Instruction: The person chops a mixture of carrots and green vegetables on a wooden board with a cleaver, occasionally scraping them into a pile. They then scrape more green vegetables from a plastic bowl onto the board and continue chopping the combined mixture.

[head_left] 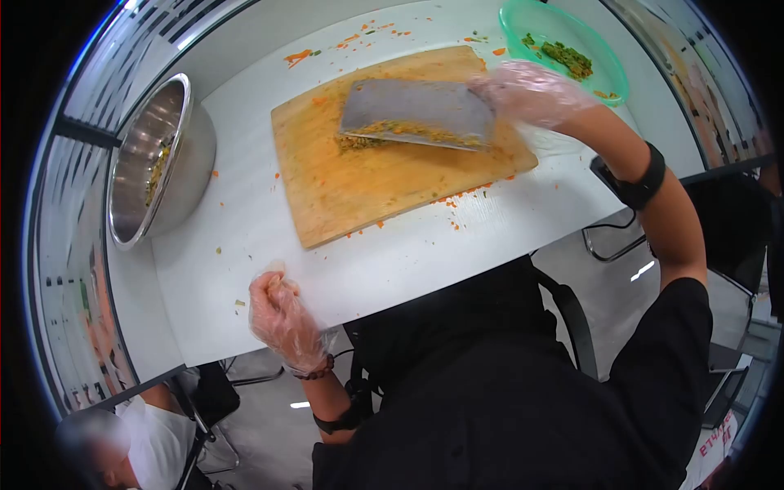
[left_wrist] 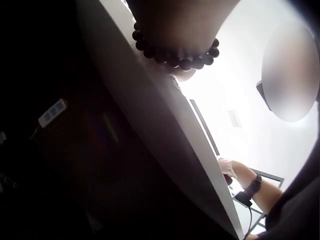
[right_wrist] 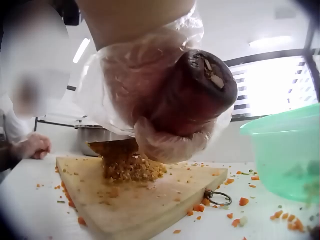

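Right hand gripping one cleaver, left hand loosely curled, one cutting board, two bowls

Smooth metal's shown now by the cleaver, matt wood by the board, glossy metal by the bowl!

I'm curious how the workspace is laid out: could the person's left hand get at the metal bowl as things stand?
Probably yes: the left hand appears to hold nothing, and only small scraps lie on the white table between it and the metal bowl.
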